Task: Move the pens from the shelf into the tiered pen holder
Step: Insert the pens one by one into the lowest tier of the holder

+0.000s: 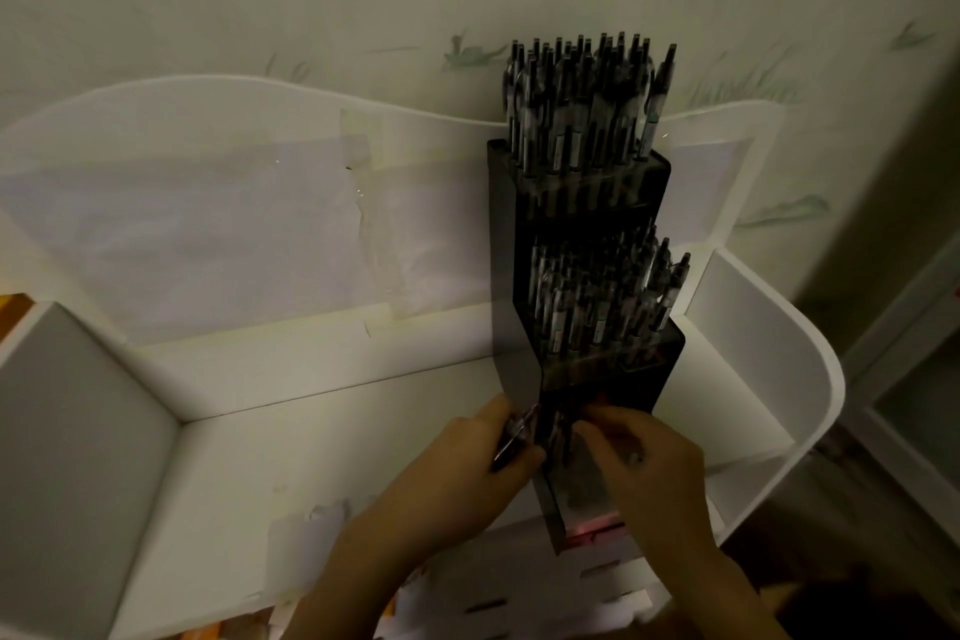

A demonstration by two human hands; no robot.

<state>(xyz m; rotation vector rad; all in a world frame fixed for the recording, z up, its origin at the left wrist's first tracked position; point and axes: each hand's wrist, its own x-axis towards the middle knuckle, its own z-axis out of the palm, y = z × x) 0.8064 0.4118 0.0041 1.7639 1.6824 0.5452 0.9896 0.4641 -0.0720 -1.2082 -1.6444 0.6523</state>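
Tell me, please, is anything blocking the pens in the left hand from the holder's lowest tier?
Nothing visible does. The left hand grips pens beside the tiered pen holder; the right hand is at the lowest tier.

Dark tiered holder [524, 327] stands on the white shelf [332, 437], upper two tiers packed with upright pens [582, 109].
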